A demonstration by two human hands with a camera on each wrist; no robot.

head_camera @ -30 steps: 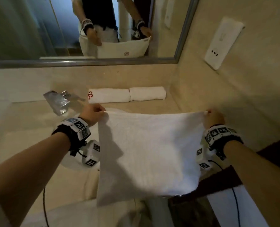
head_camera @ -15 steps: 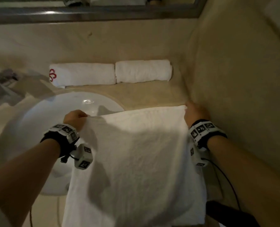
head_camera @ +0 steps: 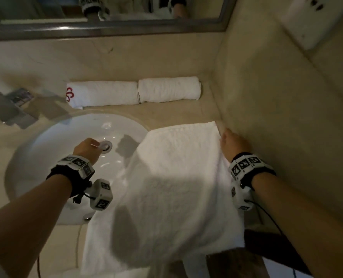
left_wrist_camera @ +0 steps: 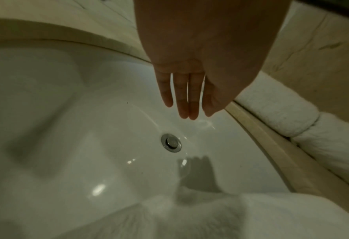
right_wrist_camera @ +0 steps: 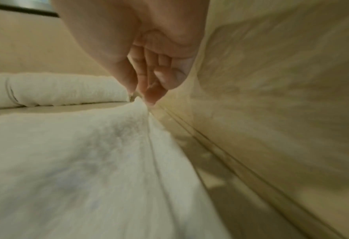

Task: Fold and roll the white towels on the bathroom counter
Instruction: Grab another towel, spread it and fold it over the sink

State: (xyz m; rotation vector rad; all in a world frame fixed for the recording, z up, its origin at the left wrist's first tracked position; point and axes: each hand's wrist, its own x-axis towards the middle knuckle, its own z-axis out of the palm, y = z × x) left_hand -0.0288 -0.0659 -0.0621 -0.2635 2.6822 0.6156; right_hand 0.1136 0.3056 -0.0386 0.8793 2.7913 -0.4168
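Observation:
A white towel [head_camera: 178,187] lies spread flat on the counter, its left part over the sink's right side and its near end hanging over the front edge. My right hand [head_camera: 223,137] is at the towel's far right corner by the side wall; in the right wrist view this hand [right_wrist_camera: 142,97] pinches that corner of the towel [right_wrist_camera: 67,153] between thumb and fingers. My left hand [head_camera: 92,144] hovers over the sink basin near the drain [left_wrist_camera: 171,142], and the left wrist view shows the hand [left_wrist_camera: 185,113] with straight fingers, holding nothing. Two rolled towels [head_camera: 102,93] [head_camera: 168,89] lie end to end against the back wall.
The white sink [head_camera: 56,147] fills the left of the counter, with a chrome faucet [head_camera: 12,107] at its far left. A mirror [head_camera: 106,27] runs above the back wall. The side wall [head_camera: 276,117] stands close on the right and carries a white wall plate [head_camera: 316,21].
The towel came down from being held up and now lies on the counter. My left hand let go of its corner and moved left over the sink. My right hand still holds its corner.

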